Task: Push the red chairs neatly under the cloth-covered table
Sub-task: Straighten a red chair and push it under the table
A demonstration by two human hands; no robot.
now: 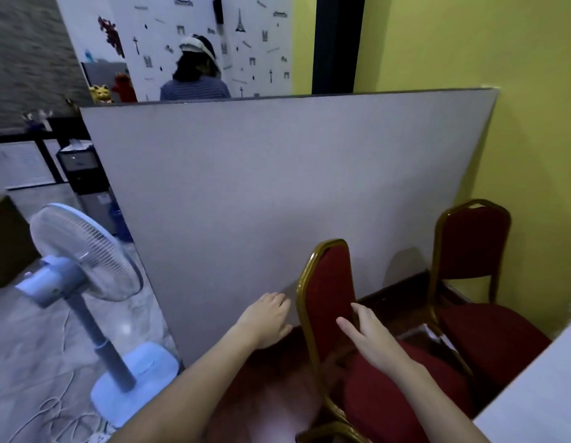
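Two red padded chairs with gold metal frames stand by a grey partition. The near chair (pixel 329 292) has its backrest between my hands, seat toward the lower right. My left hand (pixel 268 318) is open just left of the backrest, fingers spread, close to the frame. My right hand (pixel 370 337) is open on the seat side, fingertips at the backrest padding. The far chair (pixel 472 244) stands by the yellow wall. The corner of a white cloth-covered table (pixel 540 398) shows at the lower right.
A tall grey partition panel (pixel 277 187) stands right behind the chairs. A light blue standing fan (pixel 83 266) with loose cables is on the tiled floor at the left. A person's back shows beyond the partition. The yellow wall (pixel 533 139) closes the right.
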